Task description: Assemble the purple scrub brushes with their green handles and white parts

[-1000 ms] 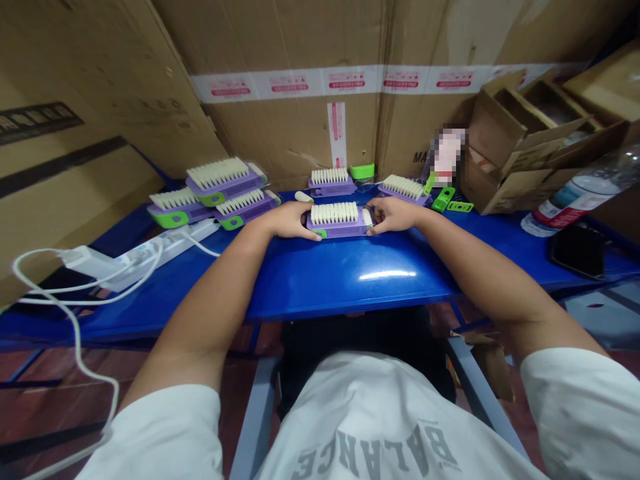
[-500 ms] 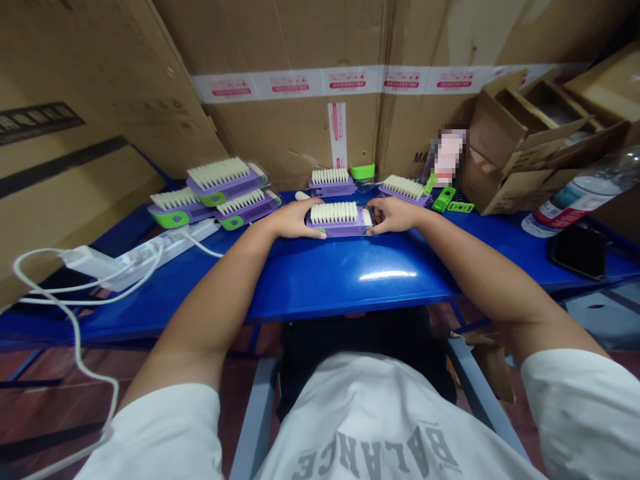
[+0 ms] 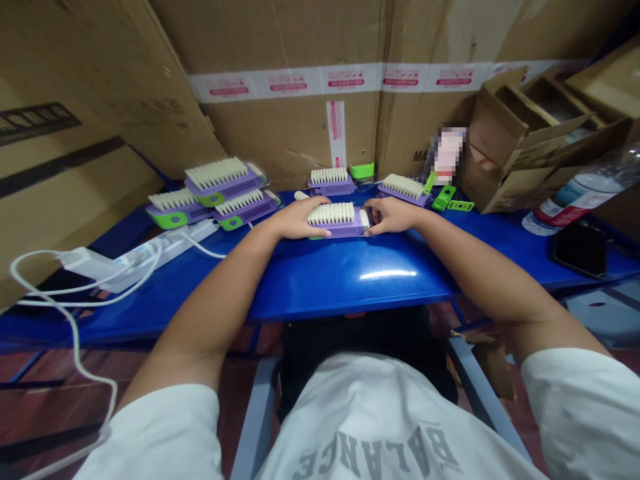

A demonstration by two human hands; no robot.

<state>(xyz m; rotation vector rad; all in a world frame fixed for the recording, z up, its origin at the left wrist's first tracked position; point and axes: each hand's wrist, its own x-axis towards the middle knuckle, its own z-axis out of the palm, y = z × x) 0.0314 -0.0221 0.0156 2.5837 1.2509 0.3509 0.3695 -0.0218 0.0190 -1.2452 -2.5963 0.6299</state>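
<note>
A purple brush (image 3: pixel 334 219) with cream bristles facing up rests at the middle of the blue table (image 3: pixel 345 287). Around its left, green end wraps my left hand (image 3: pixel 299 219), thumb along the near side. My right hand (image 3: pixel 393 215) pinches the whitish right end, its fingertips partly out of sight behind it. Just beyond lies another purple brush (image 3: pixel 330 180), beside a green plastic piece (image 3: pixel 362 171). A further brush (image 3: pixel 404 188) sits past my right hand. To the left, several more purple and green brushes are piled, the topmost brush (image 3: pixel 223 177) lying across the others.
Behind the table stand large cardboard boxes (image 3: pixel 295 127). Small green parts (image 3: pixel 444 198) lie at the right, near open cartons (image 3: pixel 525 127), a water bottle (image 3: pixel 570 200) and a black phone (image 3: pixel 580 252). A white power strip (image 3: pixel 150 257) with trailing cables occupies the left side.
The brush in my hands has shifted very slightly left, and more of its green left end shows under my left thumb. Both hands keep their hold.
</note>
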